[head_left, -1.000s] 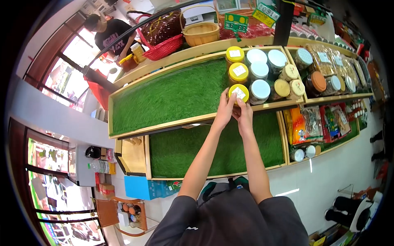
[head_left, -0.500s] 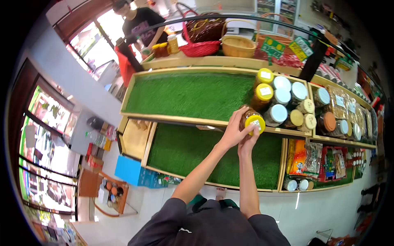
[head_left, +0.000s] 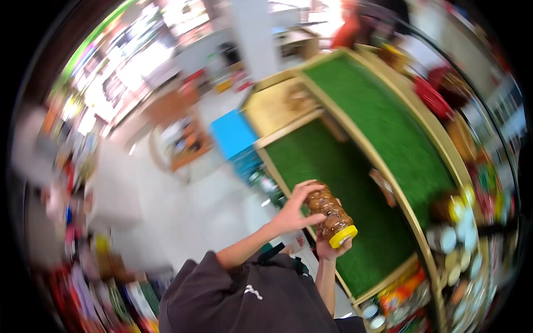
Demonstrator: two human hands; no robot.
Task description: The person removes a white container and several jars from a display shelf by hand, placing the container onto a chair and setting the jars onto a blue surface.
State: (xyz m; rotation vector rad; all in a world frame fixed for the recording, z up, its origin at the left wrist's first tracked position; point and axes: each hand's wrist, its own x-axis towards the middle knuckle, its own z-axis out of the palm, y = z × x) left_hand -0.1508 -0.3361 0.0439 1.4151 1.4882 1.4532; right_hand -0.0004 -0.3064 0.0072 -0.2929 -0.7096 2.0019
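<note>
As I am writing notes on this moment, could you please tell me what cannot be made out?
All in the head view:
Right hand: partly hidden behind the jar.
Yellow lid: any writing too small to read.
Shelf jars: any labels lost to blur.
Lower-left goods: blurred, and cut off by the dark lens border.

We see brown jar (head_left: 327, 208), yellow lid (head_left: 343, 237); green turf (head_left: 383, 114); blue box (head_left: 232, 133) left; red basket (head_left: 433, 99) far right; our charcoal shirt (head_left: 227, 294), white logo (head_left: 254, 291).
</note>
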